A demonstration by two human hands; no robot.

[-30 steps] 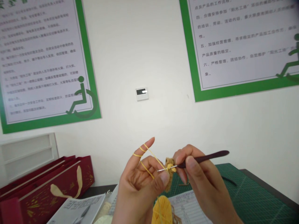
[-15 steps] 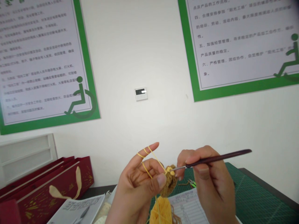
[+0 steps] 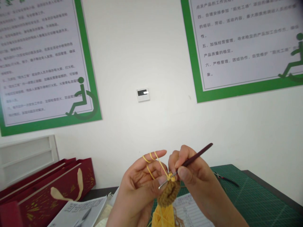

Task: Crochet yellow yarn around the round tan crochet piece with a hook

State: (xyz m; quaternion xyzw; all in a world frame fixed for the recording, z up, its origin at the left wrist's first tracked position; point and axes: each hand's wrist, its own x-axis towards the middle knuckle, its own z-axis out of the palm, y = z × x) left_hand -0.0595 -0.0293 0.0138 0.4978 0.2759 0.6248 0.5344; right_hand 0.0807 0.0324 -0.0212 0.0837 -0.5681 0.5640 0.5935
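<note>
My left hand (image 3: 142,183) pinches a small brown crochet piece (image 3: 167,194) with yellow stitches along its top edge. Yellow yarn (image 3: 151,156) winds around the raised left index finger and runs down to those stitches. Between the thumb and fingers of my right hand (image 3: 193,168) is a crochet hook (image 3: 197,154) with a dark red handle. Its metal shaft passes through the yellow stitches, and the tip shows on the left side, by my left thumb. Below the crochet piece sits a yellow yarn ball (image 3: 163,216).
A green cutting mat (image 3: 258,192) covers the table at right, with pliers (image 3: 227,179) on it. A printed sheet (image 3: 189,209) lies under my hands. Dark red gift bags (image 3: 71,179) and a booklet (image 3: 78,211) are at left. Behind is a wall with two green-framed posters (image 3: 87,60).
My right hand has moved left and tilted the hook, so its tip now pokes through the stitches toward my left thumb. The brown piece has turned and shows more of its side.
</note>
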